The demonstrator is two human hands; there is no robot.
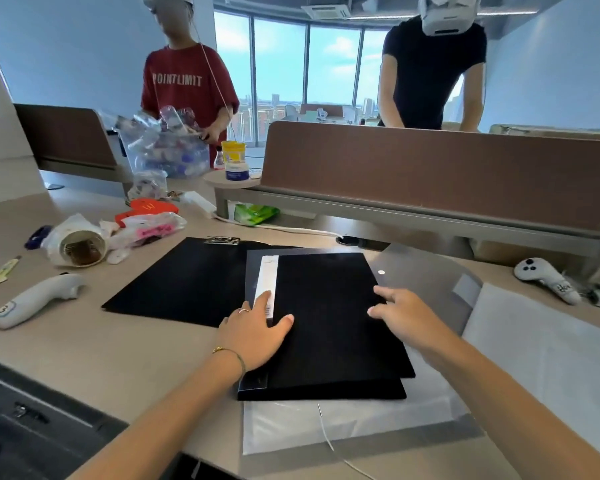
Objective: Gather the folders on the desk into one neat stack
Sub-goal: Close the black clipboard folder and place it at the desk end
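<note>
A: Presently, nearest the camera: a translucent plastic folder (343,427) lies flat at the front edge of the desk (84,348), with a black folder (329,323) on top of it, skewed. A thin white cord (326,431) trails across the clear sheet.

B: Hands?

A: Left hand (257,332) lies flat, fingers spread, on the black folder's spine side, index fingertip on the white spine label (267,282). Right hand (404,315) is open, fingers loosely extended, tips touching or just above the cover near its right edge (contact not certain). Neither hand pinches anything.

B: Risks?

A: My judgement: the cover looks doubled at the near edge, upper flap offset from the lower, so a sideways push may fan it open rather than square it. Slick plastic underneath may slide with it. The cord could get trapped in the stack.

B: Further out?

A: A black clipboard (184,278) lies left of and behind the black folder, partly under it, metal clip at its far edge. A second clear folder (426,275) with a snap button lies behind right, and a white sleeve (551,348) to the right. So four or five flat items overlap loosely; no neat stack yet.

B: Looks?

A: Matte black, thin, stiff; clear ones glossy, flexible. Controllers and litter beyond, not relevant.
</note>
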